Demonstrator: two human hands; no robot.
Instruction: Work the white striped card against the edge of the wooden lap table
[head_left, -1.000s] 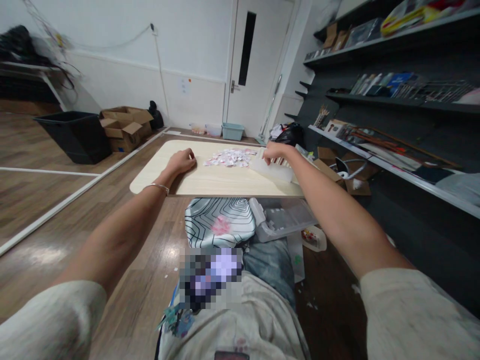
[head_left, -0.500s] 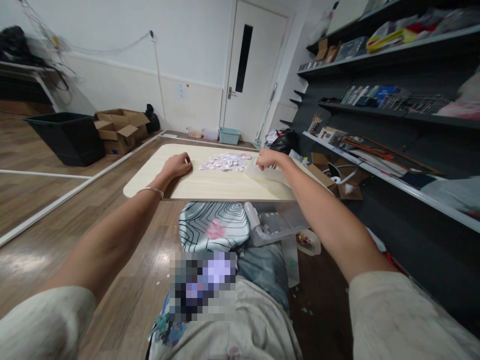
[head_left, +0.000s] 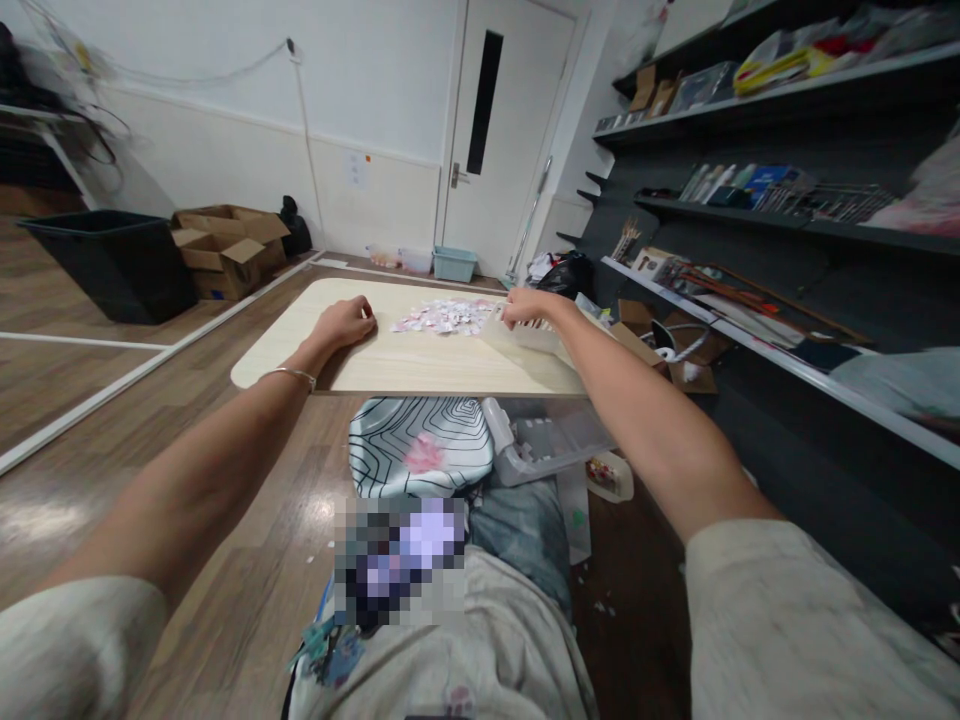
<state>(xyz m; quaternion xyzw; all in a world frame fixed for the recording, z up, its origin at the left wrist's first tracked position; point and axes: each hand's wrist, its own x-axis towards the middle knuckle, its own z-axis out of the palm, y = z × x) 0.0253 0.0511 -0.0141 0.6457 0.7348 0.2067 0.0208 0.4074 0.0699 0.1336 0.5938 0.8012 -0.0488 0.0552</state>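
A low light-wood table (head_left: 420, 365) stands in front of me. A heap of small pink and white pieces (head_left: 444, 316) lies on its far middle. My left hand (head_left: 345, 322) rests on the tabletop left of the heap, fingers curled under into a loose fist; what is in it, if anything, is hidden. My right hand (head_left: 525, 307) reaches to the heap's right edge, its fingers closed on the top edge of a clear plastic compartment box (head_left: 529, 337) that lies on the table's right side.
Under the table's near edge lie a patterned cushion (head_left: 420, 445) and a second clear plastic box (head_left: 551, 445). Dark shelves (head_left: 787, 230) packed with goods run along the right. Cardboard boxes (head_left: 225, 250) and a black bin (head_left: 112, 260) stand at the back left; a white door (head_left: 502, 140) is behind.
My head has turned slightly, shifting the whole scene left and down a little. Both hands keep their places on the table; the right stays at the clear box.
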